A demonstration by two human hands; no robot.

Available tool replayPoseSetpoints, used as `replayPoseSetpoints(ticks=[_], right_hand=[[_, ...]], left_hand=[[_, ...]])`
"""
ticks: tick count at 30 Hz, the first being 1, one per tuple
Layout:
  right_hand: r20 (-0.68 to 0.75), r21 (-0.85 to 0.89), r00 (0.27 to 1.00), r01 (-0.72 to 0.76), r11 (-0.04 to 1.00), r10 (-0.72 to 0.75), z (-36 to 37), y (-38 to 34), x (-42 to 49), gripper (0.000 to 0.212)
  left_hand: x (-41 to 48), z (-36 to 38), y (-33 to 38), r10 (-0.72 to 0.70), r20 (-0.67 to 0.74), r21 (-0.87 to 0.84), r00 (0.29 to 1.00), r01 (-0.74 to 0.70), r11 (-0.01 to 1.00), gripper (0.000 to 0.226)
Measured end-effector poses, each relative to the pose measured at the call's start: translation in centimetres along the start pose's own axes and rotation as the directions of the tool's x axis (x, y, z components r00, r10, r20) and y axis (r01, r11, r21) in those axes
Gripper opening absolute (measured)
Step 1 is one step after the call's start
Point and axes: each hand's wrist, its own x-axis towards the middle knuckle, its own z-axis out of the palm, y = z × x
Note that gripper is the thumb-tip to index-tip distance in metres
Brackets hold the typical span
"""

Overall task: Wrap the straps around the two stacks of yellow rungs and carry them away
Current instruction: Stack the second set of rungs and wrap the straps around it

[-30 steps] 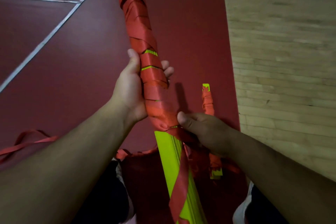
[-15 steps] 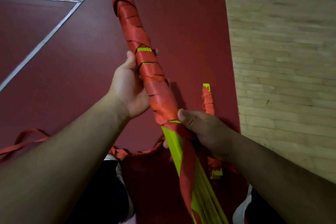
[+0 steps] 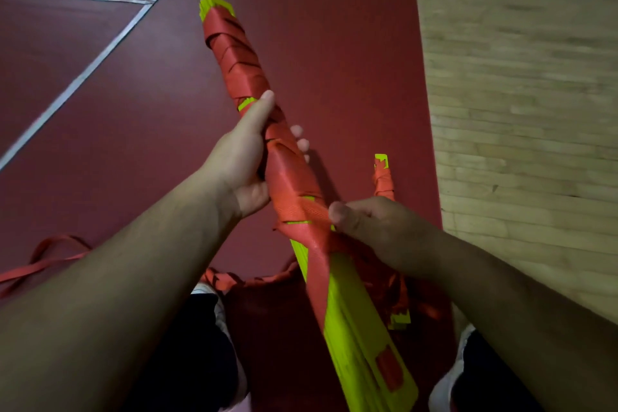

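Forearms stretched forward, left hand gripping, thumb up — right hand pinching

Stack of rungs: is showing smooth, faintly glossy yellow plastic. Strap: is reading as red woven cloth webbing, matt and finely ribbed. Red floor: is looking smooth and matt. Plank floor: is showing pale, dull wood.

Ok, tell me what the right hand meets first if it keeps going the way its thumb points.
The strap-wrapped stack of yellow rungs: the right hand pinches the strap against it. Past the stack, the heel of the left hand looks next, though depth is unclear.
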Motion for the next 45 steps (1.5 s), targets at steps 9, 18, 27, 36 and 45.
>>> replayPoseSetpoints(ticks=[9, 18, 27, 36, 45], right_hand=[[0.113, 0.411, 0.992, -0.095, 0.907, 0.053, 0.1, 1.3, 0.0, 0.032], [-0.232, 0.112, 0.972, 0.066, 0.992, -0.038, -1.0, 1.2, 0.9, 0.037], [-0.144, 0.288, 0.989, 0.084, 0.954, -0.044, -0.9, 0.9, 0.8, 0.057], [0.096, 0.342, 0.992, -0.109, 0.933, 0.080, 0.7, 0.9, 0.0, 0.091], [0.170, 0.467, 0.983, -0.144, 0.873, 0.071, 1.2, 0.4, -0.4, 0.043]], left_hand=[[-0.8, 0.3, -0.2, -0.018, 0.169, -0.146, 0.985, 0.043, 0.988, 0.043], [0.1, 0.3, -0.5, 0.079, 0.029, -0.051, 0.996, -0.078, 0.996, 0.039], [0.1, 0.0, -0.1, 0.055, 0.051, -0.263, 0.997, -0.040, 0.964, 0.041], [-0.4, 0.7, -0.4, 0.058, 0.042, -0.418, 0.997, -0.035, 0.908, 0.051], [0.8, 0.1, 0.2, 0.092, 0.011, -0.163, 0.996, -0.089, 0.983, 0.057]])
